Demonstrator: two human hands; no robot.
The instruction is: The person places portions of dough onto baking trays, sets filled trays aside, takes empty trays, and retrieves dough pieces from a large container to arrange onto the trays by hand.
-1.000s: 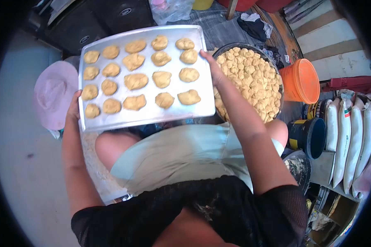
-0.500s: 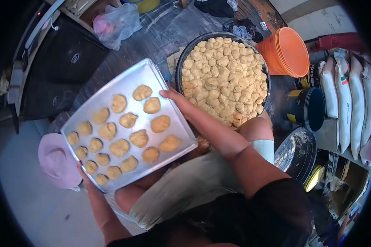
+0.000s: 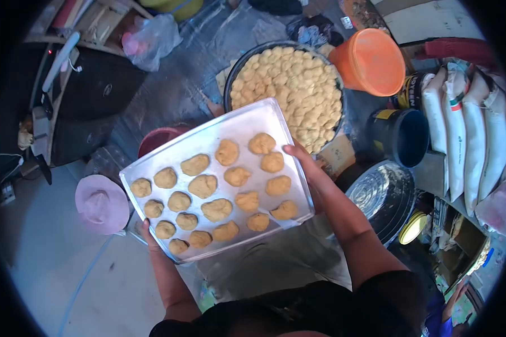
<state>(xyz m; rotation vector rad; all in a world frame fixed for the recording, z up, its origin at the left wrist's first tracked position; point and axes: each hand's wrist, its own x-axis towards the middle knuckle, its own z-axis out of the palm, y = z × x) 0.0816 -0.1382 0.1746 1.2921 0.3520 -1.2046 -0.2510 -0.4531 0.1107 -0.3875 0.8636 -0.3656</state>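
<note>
Both my hands hold a metal baking tray (image 3: 135, 174) with several rounded lumps of dough (image 3: 216, 209) spread over it. My left hand (image 3: 149, 236) grips the lower left edge, its fingers mostly hidden under the rim. On the right edge, my right hand (image 3: 301, 157) has its thumb over the rim and the other fingers out of sight beneath. Beyond the tray stands a wide dark round basin (image 3: 229, 90) heaped with dough lumps (image 3: 298, 84); the tray overlaps its near left side in view.
To the right are an orange bucket (image 3: 376, 62), a dark bucket (image 3: 407, 137), a large black pan (image 3: 385, 202) and upright white sacks (image 3: 455, 135). A pink hat (image 3: 101, 203) lies at left, and a reddish tub (image 3: 157, 139) shows behind the tray. Another person's arm (image 3: 452, 300) appears at lower right.
The tray has moved right in view and turned slightly, still in both hands. My head view has shifted, my lap shows differently, and the reddish tub has come into sight.
</note>
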